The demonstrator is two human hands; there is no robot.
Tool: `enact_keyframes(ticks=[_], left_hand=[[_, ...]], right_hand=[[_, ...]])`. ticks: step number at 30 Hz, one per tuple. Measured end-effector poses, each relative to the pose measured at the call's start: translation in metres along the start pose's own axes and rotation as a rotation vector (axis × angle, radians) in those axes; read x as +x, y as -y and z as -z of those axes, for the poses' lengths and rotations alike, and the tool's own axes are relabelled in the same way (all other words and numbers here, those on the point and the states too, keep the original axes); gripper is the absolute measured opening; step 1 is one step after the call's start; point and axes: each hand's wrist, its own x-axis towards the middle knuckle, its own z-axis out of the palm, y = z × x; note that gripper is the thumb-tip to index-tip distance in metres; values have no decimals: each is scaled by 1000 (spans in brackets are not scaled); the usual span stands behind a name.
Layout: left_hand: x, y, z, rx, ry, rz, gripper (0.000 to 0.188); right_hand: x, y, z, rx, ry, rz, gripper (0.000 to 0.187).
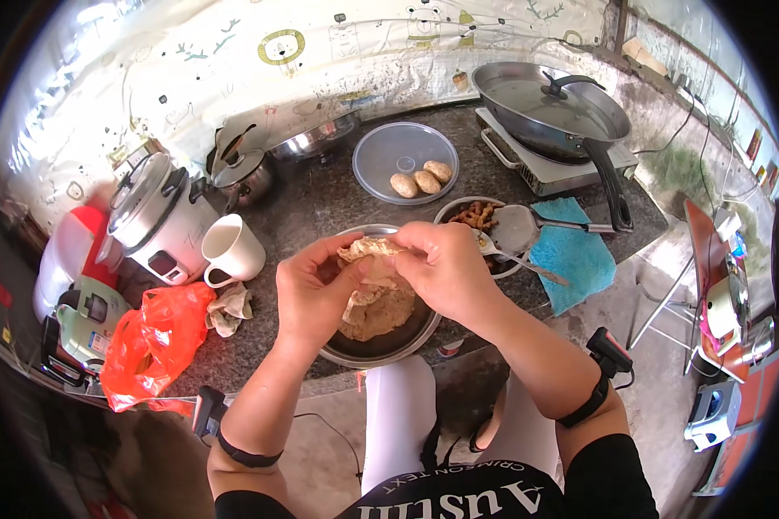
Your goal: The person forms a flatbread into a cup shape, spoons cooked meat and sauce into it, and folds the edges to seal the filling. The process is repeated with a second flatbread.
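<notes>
Between both hands, over a steel bowl (331, 353), is a torn, ragged piece of pale brown dough (368, 251). My left hand (310, 285) pinches its left side with thumb and fingers, and my right hand (446, 264) grips the right side. Below them a larger lump of the same dough (376, 316) lies in the bowl. Just right of my right hand is a bowl (446, 208) of brown chopped filling (476, 214), with a spoon (532, 266) and a spatula (515, 229) resting across it. Beyond my hands, three oval dough pieces (426, 182) sit on a round translucent lid (376, 160).
A lidded frying pan (554, 112) stands on a cooker at the back right, its handle toward me. A blue cloth (580, 259) lies at the right edge. On the left are a white mug (234, 246), a rice cooker (164, 216) and a red plastic bag (156, 346).
</notes>
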Motion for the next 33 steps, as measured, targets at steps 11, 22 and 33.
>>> enact_keyframes(ticks=[11, 22, 33], left_hand=[[-3, -15, -9, 134, -45, -144, 61], [-6, -3, -7, 126, -105, -142, 29], [-12, -22, -14, 539, -31, -397, 34]], right_hand=[[-3, 0, 1, -77, -28, 119, 15], [-4, -6, -11, 107, -176, 386, 27], [-5, -8, -3, -161, 38, 242, 22]])
